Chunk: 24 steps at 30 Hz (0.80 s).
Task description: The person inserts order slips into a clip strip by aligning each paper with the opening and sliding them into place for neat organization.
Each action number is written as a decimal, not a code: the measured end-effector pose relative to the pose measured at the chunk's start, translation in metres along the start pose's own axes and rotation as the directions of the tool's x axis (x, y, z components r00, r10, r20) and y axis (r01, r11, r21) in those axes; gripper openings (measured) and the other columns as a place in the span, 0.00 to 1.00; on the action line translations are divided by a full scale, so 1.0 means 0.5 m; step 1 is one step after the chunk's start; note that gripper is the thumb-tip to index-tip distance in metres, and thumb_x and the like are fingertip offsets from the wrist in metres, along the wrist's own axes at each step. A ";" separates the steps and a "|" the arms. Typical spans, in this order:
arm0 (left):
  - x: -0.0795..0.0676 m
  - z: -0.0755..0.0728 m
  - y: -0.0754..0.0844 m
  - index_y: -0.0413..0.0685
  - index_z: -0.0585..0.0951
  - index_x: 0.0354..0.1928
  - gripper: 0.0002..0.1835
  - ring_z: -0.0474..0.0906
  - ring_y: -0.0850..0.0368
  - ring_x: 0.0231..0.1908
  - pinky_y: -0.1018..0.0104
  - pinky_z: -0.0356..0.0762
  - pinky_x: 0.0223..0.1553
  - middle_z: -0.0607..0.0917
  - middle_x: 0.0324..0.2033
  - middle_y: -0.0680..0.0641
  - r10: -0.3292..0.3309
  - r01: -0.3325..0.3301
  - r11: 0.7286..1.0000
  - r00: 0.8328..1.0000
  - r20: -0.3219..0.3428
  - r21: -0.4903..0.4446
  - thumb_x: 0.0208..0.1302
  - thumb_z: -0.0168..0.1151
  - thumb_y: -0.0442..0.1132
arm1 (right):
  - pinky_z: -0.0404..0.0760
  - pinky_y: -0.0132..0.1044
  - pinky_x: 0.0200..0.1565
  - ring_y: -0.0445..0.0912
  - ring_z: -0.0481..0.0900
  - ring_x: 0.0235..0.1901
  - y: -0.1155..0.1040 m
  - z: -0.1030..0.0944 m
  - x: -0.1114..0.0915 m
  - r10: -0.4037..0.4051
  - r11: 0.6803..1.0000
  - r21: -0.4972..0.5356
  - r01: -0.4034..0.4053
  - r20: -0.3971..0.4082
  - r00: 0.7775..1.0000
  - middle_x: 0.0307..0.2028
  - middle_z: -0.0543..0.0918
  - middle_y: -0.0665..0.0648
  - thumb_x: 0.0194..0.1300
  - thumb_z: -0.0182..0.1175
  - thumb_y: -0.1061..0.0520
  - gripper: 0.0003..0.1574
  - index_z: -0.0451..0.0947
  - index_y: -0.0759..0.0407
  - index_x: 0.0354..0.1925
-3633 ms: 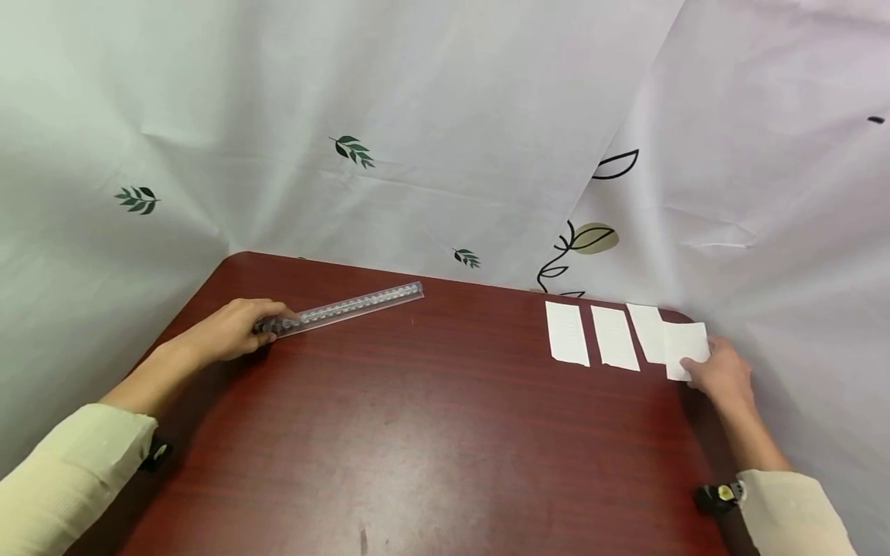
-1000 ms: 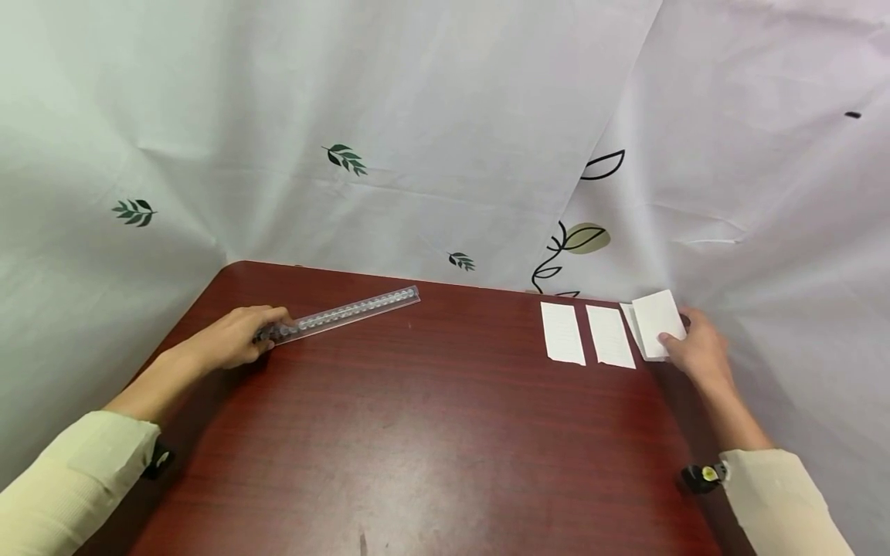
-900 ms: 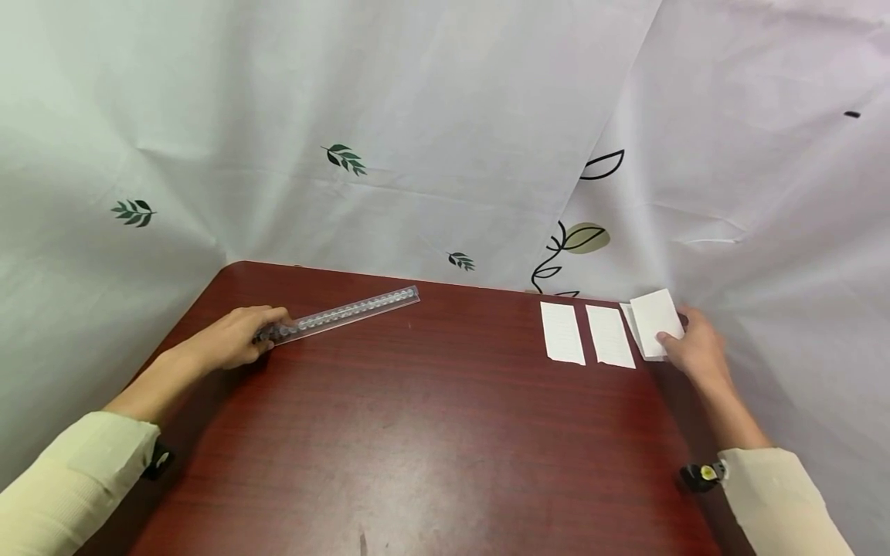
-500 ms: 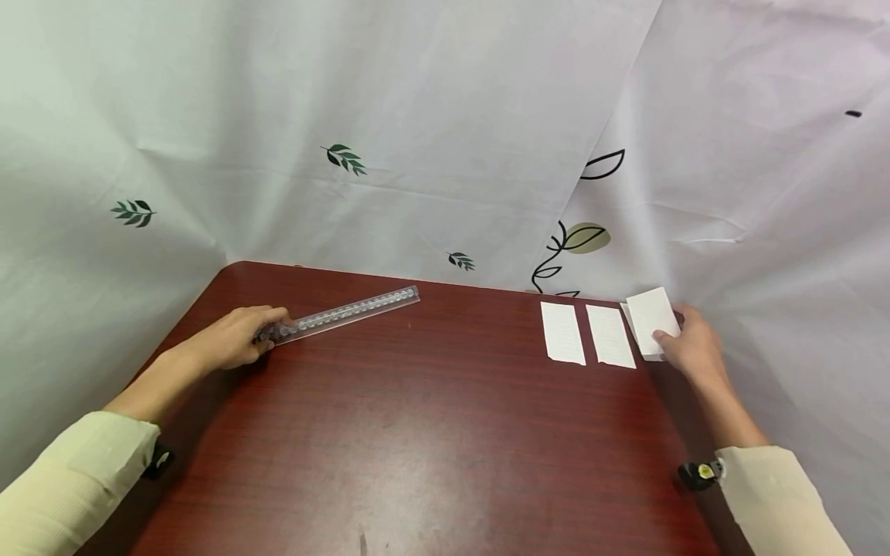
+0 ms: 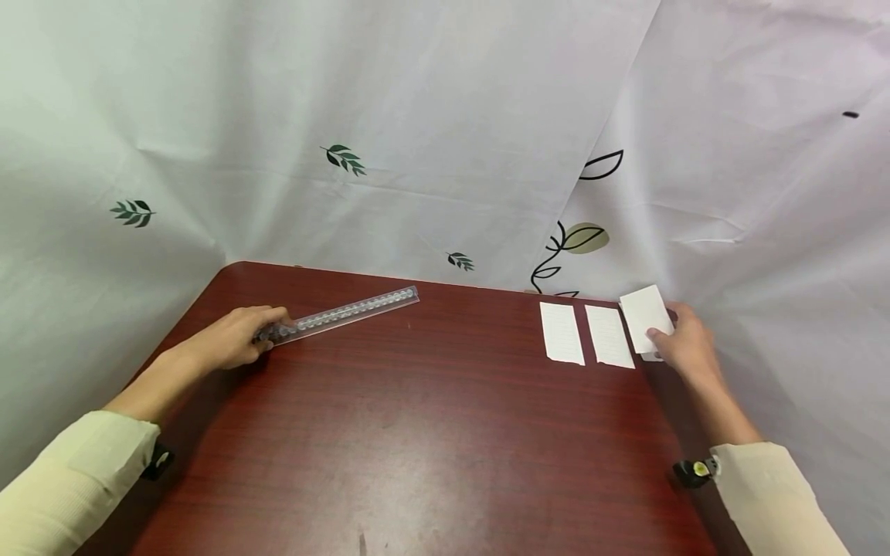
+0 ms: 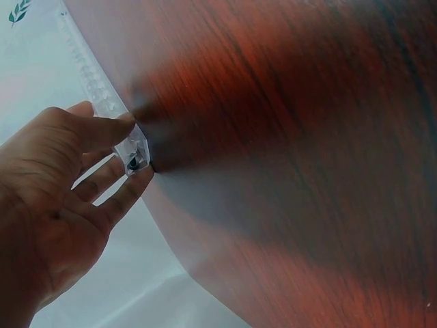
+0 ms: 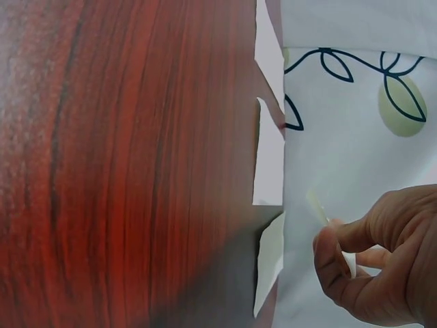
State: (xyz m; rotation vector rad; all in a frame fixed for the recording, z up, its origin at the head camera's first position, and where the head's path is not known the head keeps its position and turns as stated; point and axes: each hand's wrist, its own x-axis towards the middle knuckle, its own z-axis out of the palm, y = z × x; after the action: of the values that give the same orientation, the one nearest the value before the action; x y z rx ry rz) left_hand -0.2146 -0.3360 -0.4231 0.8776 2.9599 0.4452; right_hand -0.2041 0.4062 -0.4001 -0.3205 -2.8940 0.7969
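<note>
At the table's left side, my left hand (image 5: 232,336) grips the near end of a long clear plastic strip (image 5: 354,310) with a row of rounded bumps or beads along it. The left wrist view shows the thumb and fingers around that end of the strip (image 6: 99,89). My right hand (image 5: 688,347) pinches a white sheet of paper (image 5: 645,318) between thumb and fingers at the far right corner. That sheet covers most of a third paper; only a lower edge (image 5: 651,357) shows. In the right wrist view, the held sheet (image 7: 319,208) appears edge-on, apart from the tabletop.
Two white paper slips (image 5: 562,333) (image 5: 609,337) with faint lines lie side by side near the back edge of the reddish-brown table (image 5: 417,417). A pale cloth backdrop (image 5: 417,116) with leaf prints rises behind and at both sides.
My right hand has carried its sheet leftward from the right corner, over the third paper, and tilted it. During the last second it slid slightly further left. My left hand keeps its hold.
</note>
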 end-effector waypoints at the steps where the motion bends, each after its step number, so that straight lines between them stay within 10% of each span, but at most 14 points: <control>1: 0.000 0.000 0.000 0.49 0.85 0.58 0.23 0.79 0.56 0.41 0.57 0.78 0.39 0.88 0.46 0.48 -0.001 0.001 1.000 1.000 0.001 -0.001 0.65 0.71 0.20 | 0.76 0.71 0.64 0.78 0.77 0.62 -0.001 0.001 0.000 -0.001 1.000 -0.001 0.001 0.000 1.000 0.70 0.75 0.85 0.78 0.62 0.59 0.46 0.58 0.75 0.83; 24: 0.003 0.003 -0.003 0.49 0.84 0.54 0.23 0.81 0.54 0.42 0.54 0.79 0.41 0.90 0.48 0.48 0.020 -0.020 1.000 1.000 -0.020 0.004 0.62 0.73 0.19 | 0.85 0.64 0.54 0.78 0.81 0.58 -0.012 0.008 0.000 0.005 1.000 -0.008 -0.005 0.000 1.000 0.70 0.74 0.86 0.77 0.64 0.62 0.46 0.58 0.77 0.83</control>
State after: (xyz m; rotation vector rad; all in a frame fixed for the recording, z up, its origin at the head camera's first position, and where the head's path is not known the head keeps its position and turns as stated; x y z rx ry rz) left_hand -0.2163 -0.3362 -0.4248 0.9097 2.9736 0.4520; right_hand -0.2059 0.3992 -0.4004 -0.3291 -2.8981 0.7862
